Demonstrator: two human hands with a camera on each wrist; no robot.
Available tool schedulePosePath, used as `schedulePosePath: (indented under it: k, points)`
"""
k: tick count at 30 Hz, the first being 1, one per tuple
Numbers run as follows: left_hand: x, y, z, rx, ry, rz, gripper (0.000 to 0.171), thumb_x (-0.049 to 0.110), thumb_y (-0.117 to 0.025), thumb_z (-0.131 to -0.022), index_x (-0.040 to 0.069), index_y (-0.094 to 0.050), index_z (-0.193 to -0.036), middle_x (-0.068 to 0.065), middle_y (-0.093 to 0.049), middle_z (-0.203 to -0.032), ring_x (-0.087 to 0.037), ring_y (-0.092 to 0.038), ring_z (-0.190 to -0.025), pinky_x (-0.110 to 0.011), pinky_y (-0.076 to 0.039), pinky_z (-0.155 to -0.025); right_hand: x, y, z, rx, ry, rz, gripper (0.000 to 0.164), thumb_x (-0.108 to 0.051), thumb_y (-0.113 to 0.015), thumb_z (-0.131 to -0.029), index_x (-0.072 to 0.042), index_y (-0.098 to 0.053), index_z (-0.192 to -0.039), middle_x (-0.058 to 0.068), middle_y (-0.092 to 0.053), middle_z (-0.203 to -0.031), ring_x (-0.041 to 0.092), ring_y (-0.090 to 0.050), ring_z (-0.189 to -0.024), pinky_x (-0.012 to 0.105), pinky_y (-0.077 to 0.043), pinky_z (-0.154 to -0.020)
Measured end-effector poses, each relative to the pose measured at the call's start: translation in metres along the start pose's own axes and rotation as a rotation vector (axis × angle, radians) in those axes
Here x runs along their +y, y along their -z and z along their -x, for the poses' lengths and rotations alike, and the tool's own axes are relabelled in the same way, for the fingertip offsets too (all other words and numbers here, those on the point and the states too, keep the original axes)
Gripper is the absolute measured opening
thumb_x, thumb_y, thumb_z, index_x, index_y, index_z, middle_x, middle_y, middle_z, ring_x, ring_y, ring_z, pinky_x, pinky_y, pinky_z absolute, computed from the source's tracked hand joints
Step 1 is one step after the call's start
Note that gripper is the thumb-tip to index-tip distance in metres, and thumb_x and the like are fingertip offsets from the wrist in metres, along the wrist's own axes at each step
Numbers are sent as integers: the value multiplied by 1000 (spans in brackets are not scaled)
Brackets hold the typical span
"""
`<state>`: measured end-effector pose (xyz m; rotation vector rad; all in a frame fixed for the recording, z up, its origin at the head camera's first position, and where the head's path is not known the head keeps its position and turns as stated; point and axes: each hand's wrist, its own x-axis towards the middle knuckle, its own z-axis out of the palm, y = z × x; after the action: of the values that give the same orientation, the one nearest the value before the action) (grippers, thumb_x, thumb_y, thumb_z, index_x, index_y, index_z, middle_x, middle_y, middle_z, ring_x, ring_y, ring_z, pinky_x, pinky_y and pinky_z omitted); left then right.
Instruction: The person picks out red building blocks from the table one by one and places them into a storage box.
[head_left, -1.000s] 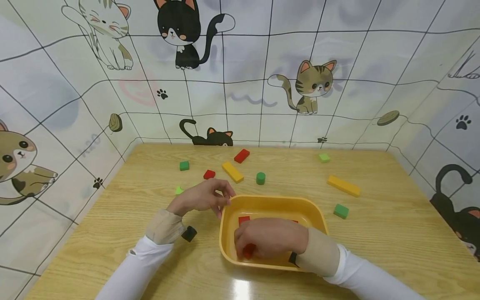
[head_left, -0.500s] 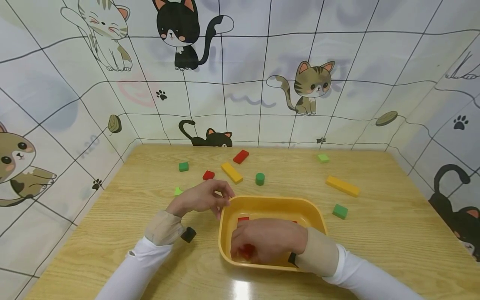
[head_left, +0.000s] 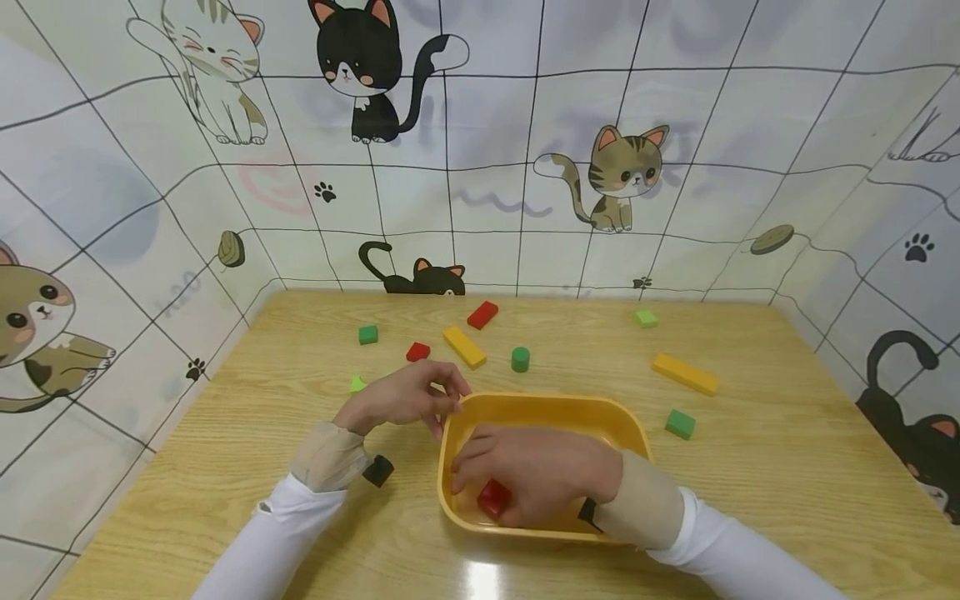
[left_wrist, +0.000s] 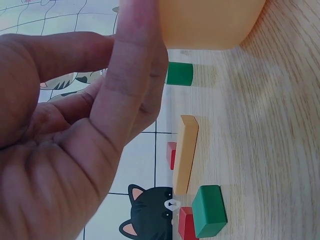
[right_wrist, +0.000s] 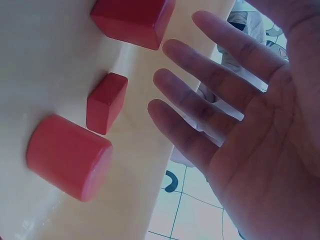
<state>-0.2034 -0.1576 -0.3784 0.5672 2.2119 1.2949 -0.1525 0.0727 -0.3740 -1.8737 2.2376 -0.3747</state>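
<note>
My left hand [head_left: 401,393] grips the back left corner of a yellow plastic tray [head_left: 555,400], thumb and fingertips at its rim. In the left wrist view, the thumb-side fingers reach up to the tray wall [left_wrist: 210,22]. My right hand [head_left: 528,467] is inside the tray, palm down, fingers spread and holding nothing. Just in front of its palm lies a red block [head_left: 495,498]. From the right wrist, a red cylinder [right_wrist: 65,157], a small red block [right_wrist: 106,104] and a larger red block [right_wrist: 131,22] show on the tray floor beside the straight fingers.
Behind the tray lie a yellow bar [head_left: 465,347], a green cylinder [head_left: 521,359], red blocks [head_left: 483,315] and a green block [head_left: 368,334]. To its right are another yellow bar [head_left: 685,373] and a green block [head_left: 680,423]. A cat-patterned sheet [head_left: 495,200] surrounds the wooden table.
My right hand's curled fingers have opened out and lifted slightly leftward, letting go of the red block, which now shows more fully. The left hand has stayed on the tray corner.
</note>
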Motion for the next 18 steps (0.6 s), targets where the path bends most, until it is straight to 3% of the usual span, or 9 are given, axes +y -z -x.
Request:
schedulePosePath:
  k: [5,11,18]
  points:
    - [0,0,-1,-4,-7,1,15,-2,-58,-95,0,-62,-110,-15,-59,-98,-25,-64,-64,-41,-62,-64,1,2,3,5,-7,-9,47,-25,-76,-81,-20,-65,-126,-13,-57,-134,9,-44,-126,21,-37,-108]
    - [-1,0,-1,-8,-7,-2,15,-1,-58,-96,-1,-62,-110,-15,-59,-97,-24,-64,-64,-43,-61,-65,1,12,11,26,-38,-94,52,-32,-77,-81,-19,-62,-130,-11,-54,-138,9,-42,-128,24,-39,-108]
    - [-3,1,-2,-9,-5,9,14,0,-58,-96,1,-62,-110,-16,-59,-99,-26,-66,-66,-43,-61,-65,0,30,25,102,-81,-137,58,-44,-75,-82,-26,-58,-134,-10,-48,-144,8,-38,-132,32,-42,-106]
